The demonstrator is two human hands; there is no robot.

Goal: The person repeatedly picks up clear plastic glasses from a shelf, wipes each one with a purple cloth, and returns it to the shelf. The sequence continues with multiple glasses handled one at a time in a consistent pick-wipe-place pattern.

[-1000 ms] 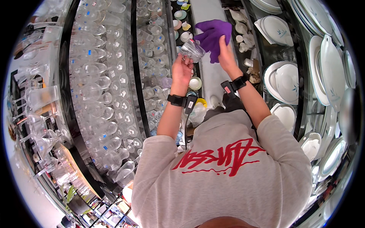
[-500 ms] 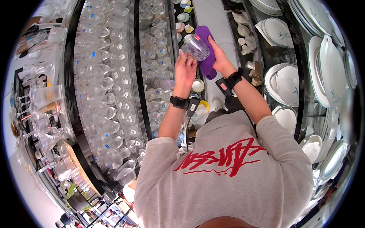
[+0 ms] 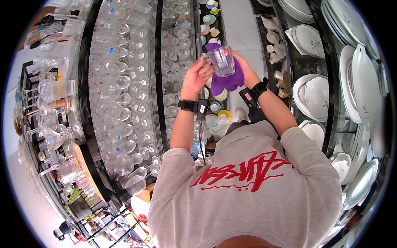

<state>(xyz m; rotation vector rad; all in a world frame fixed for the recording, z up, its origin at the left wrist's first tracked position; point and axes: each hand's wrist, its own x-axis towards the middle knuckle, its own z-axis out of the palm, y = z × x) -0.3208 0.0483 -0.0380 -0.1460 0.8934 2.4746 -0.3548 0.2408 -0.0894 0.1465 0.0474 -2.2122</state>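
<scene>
In front of me is a clear glass mug (image 3: 223, 66) with a small red sticker near its rim, rim toward the top of the view. At the mug's left side, my left hand (image 3: 196, 78) is closed, its fingers pinching the handle. Behind and under the glass, a purple cloth (image 3: 235, 78) is bunched and hangs in folds. My right hand (image 3: 245, 71) grips this cloth against the mug's right side; some of its fingers are hidden behind cloth and glass. Each wrist wears a black strap with a small device.
Rows of stemmed glasses (image 3: 120, 89) fill the shelves at my left. Small cups and saucers (image 3: 209, 19) stand on a low shelf ahead. White plates and bowls (image 3: 316, 97) crowd the shelves on my right. A pale floor strip (image 3: 244, 39) runs between, with a plastic bag (image 3: 219, 126) nearer me.
The mug has turned from lying tilted to standing more upright, its sticker now facing me. The purple cloth has shifted from beside the glass to behind and below it.
</scene>
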